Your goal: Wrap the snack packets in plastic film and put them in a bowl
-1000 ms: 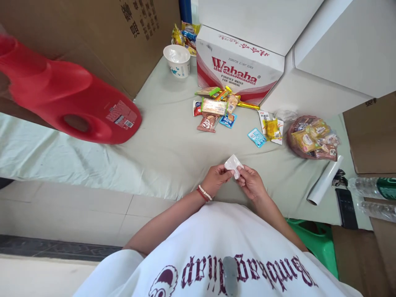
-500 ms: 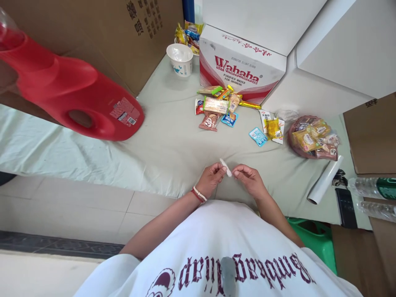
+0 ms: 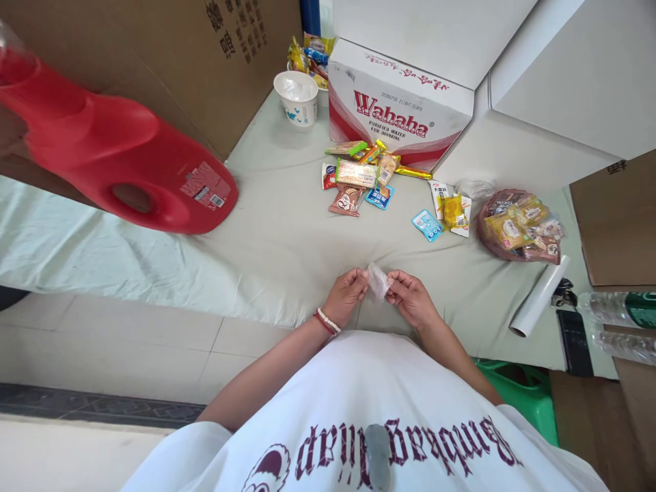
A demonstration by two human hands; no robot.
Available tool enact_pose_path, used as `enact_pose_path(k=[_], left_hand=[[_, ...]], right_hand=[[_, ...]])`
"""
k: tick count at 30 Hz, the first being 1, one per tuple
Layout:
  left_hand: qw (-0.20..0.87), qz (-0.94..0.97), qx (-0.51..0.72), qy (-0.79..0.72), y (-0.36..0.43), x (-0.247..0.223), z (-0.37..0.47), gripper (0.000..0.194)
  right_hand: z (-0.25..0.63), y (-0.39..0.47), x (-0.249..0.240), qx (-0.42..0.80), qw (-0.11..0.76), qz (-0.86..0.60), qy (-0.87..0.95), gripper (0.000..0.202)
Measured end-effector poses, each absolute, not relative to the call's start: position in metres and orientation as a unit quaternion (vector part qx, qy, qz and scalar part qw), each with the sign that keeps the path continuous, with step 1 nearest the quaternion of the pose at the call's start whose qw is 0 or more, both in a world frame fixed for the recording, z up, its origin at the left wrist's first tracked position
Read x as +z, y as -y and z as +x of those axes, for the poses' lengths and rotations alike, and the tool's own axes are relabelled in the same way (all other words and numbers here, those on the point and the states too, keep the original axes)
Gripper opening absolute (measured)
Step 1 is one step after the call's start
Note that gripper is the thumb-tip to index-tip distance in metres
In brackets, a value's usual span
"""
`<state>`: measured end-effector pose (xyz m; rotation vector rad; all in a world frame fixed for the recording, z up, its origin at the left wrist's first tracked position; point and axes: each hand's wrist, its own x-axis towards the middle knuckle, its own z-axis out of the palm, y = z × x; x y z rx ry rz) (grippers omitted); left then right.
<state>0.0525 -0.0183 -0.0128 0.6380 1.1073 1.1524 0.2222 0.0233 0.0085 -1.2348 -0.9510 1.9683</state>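
A small, thin, translucent plastic bag is stretched between my two hands, above the near edge of the cloth-covered surface. My left hand, with a beaded bracelet at the wrist, pinches its left side. The right side is pinched by the fingertips of my right hand. Beyond my hands lies a pile of wrapped snacks. A blue packet and a yellow packet rest farther right.
A big red bottle leans in from the left. At the back are a paper cup and a Wahaha box. On the right are a snack basket, a white roll, a phone and plastic bottles.
The white item was narrow and bunched in my left hand; now it is spread out wider as a bag. My right hand has moved slightly left and now grips its right side.
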Motion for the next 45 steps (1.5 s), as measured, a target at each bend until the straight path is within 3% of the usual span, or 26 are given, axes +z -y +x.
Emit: enact_pose_path(k=[7,17,25,28,31,34,41,45], left_hand=[[0.585,0.404,0.464,-0.529,0.018,-0.010,0.055,0.040],[0.683,0.224,0.544,-0.433,0.015,-0.014,0.038,0.043],[0.775,0.164,0.498,-0.353,0.020,0.002,0.031,0.033],[0.779,0.158,0.498,-0.346,0.020,0.003,0.032,0.033],[0.766,0.150,0.513,-0.357,0.019,0.001,0.028,0.032],[0.762,0.139,0.523,-0.355,0.019,0.000,0.018,0.029],[0.763,0.119,0.534,-0.344,0.020,0.000,0.009,0.024],[0.755,0.126,0.541,-0.349,0.021,-0.001,0.009,0.024]], right_hand=[[0.224,-0.025,0.014,0.768,0.321,-0.459,0.310,0.036],[0.266,-0.044,0.010,0.760,0.348,-0.477,0.271,0.041],[0.274,-0.047,0.008,0.656,0.330,-0.512,0.445,0.045],[0.265,-0.041,0.004,0.604,0.273,-0.483,0.572,0.043],[0.261,-0.037,-0.004,0.545,0.226,-0.486,0.645,0.025],[0.265,-0.037,-0.010,0.521,0.230,-0.515,0.641,0.020],[0.258,-0.035,-0.006,0.578,0.220,-0.512,0.596,0.042],[0.246,-0.032,-0.005,0.568,0.230,-0.512,0.602,0.028]])
